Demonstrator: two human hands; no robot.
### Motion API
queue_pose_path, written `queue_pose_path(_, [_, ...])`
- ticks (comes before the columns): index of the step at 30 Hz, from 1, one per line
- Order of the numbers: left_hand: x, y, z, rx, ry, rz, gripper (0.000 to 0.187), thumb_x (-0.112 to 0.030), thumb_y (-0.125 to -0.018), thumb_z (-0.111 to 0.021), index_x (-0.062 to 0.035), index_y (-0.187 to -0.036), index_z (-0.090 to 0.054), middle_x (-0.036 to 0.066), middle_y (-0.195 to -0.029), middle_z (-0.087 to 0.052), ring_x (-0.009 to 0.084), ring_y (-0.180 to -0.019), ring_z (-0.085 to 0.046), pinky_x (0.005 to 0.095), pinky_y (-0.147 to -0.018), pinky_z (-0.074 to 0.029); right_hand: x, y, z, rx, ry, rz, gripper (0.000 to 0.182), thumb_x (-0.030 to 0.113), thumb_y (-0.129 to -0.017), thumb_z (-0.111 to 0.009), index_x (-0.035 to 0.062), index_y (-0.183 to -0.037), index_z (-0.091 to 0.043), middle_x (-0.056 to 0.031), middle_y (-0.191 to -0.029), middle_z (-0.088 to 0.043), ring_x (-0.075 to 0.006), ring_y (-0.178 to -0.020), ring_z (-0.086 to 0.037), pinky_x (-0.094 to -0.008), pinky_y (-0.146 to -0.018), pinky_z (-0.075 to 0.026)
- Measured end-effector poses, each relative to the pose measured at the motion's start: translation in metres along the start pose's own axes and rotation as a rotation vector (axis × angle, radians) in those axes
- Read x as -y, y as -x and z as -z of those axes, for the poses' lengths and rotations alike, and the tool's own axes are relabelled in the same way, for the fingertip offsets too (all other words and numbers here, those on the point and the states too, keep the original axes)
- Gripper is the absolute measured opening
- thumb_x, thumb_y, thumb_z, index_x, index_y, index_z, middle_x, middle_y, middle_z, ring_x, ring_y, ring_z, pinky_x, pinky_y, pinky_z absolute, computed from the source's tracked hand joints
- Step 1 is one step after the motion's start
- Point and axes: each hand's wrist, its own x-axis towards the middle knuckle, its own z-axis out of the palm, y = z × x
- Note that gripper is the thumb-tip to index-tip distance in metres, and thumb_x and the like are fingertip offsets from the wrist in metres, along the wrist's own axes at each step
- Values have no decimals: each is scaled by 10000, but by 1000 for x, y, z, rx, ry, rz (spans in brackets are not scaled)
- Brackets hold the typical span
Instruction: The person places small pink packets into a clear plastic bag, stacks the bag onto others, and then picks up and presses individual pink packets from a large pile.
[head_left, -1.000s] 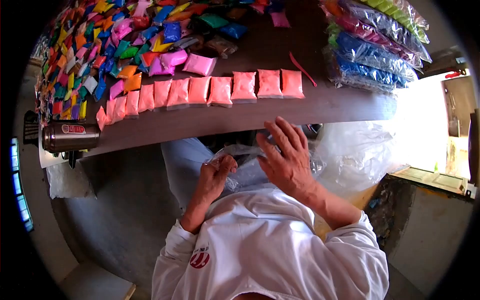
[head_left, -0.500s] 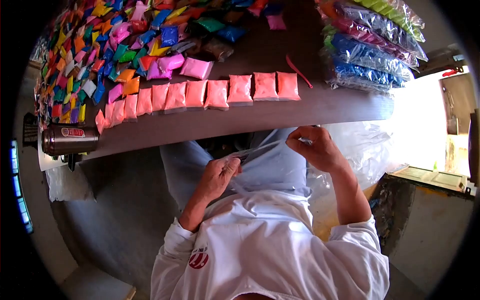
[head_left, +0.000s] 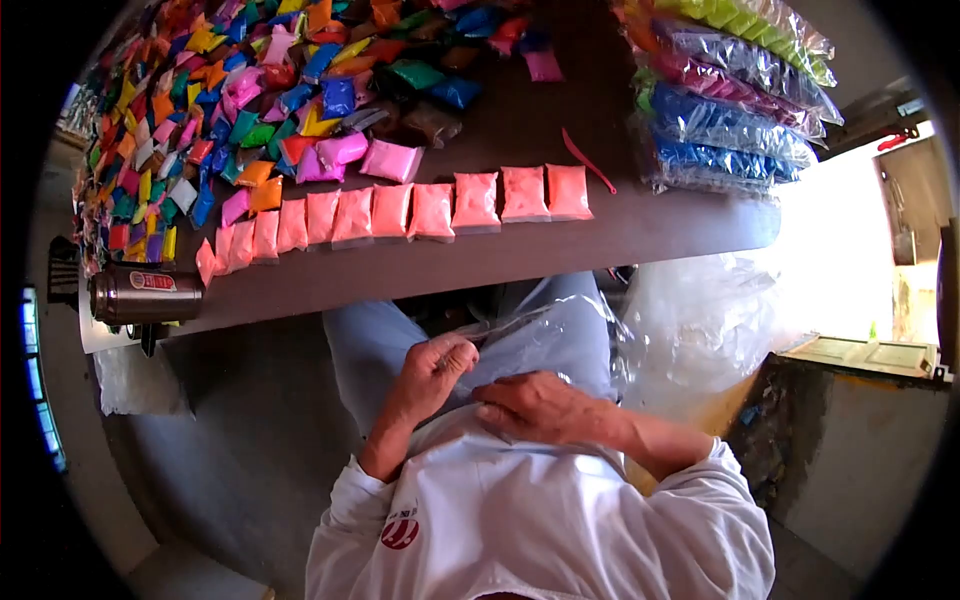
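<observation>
Clear plastic bag is lying across the person's lap, below the near edge of the bench, and both hands are working at its near end. Left hand is curling into a loose fist with the fingertips pinching the film at the bag's left corner. Right hand is lying flat, palm down and fingers extended leftward, pressing on the bag's lower edge against the white shirt; the two hands are sitting just beside each other, nearly touching. Beyond them, a row of salmon-pink powder packets is running along the bench front, each packet touching the next. Behind that row, a heap of mixed coloured packets is spreading over the left of the bench. A thin red strip is lying just right of the row's far end. Long stacked bags of coloured packets are piling up at the bench's right end. A metal flask is lying on its side at the left corner. Crumpled clear sheeting is bunching beside the right knee.
</observation>
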Motion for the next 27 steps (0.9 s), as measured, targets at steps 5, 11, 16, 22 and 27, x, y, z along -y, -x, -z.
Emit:
queue_pose_path(5, [-2,1,8,-87,-91,-152,230,-193,-955,-566,11,-858,-613,79,-785,-622,170,-705,-581,282,-649,-475,-5,-13,-31,-214,201,93,233,233,-898,-549,19,-988,-573,-215,-1132,-567,-385,-988,-585,-496,-796,-489])
queue_pose_path(11, [-41,4,31,-279,-36,-353,221,-138,-941,-562,35,-811,-607,84,-761,-623,175,-692,-581,287,-630,-465,36,-23,-5,-395,451,81,269,184,-852,-571,45,-1082,-574,-209,-1265,-493,-334,-1150,-493,-480,-852,-428])
queue_pose_path(16, [-66,1,61,-425,-68,-329,271,-182,-959,-543,18,-788,-607,45,-757,-619,94,-708,-544,247,-623,-432,54,-51,21,-454,504,179,294,135,-799,-575,40,-1077,-565,-195,-1261,-496,-322,-1152,-485,-431,-882,-407])
queue_pose_path(22, [-58,-26,92,-541,20,-263,261,-241,-960,-549,-16,-858,-634,17,-802,-617,77,-721,-519,234,-659,-415,47,-105,25,-379,543,96,276,97,-828,-581,43,-1097,-557,-130,-1171,-535,-328,-1080,-522,-445,-873,-451])
queue_pose_path(27, [-30,-42,113,-550,84,-244,258,-230,-926,-619,20,-975,-656,34,-875,-661,98,-824,-596,241,-751,-481,44,-133,13,-471,493,144,316,58,-804,-569,38,-1119,-559,-137,-1151,-548,-323,-1023,-532,-426,-866,-469])
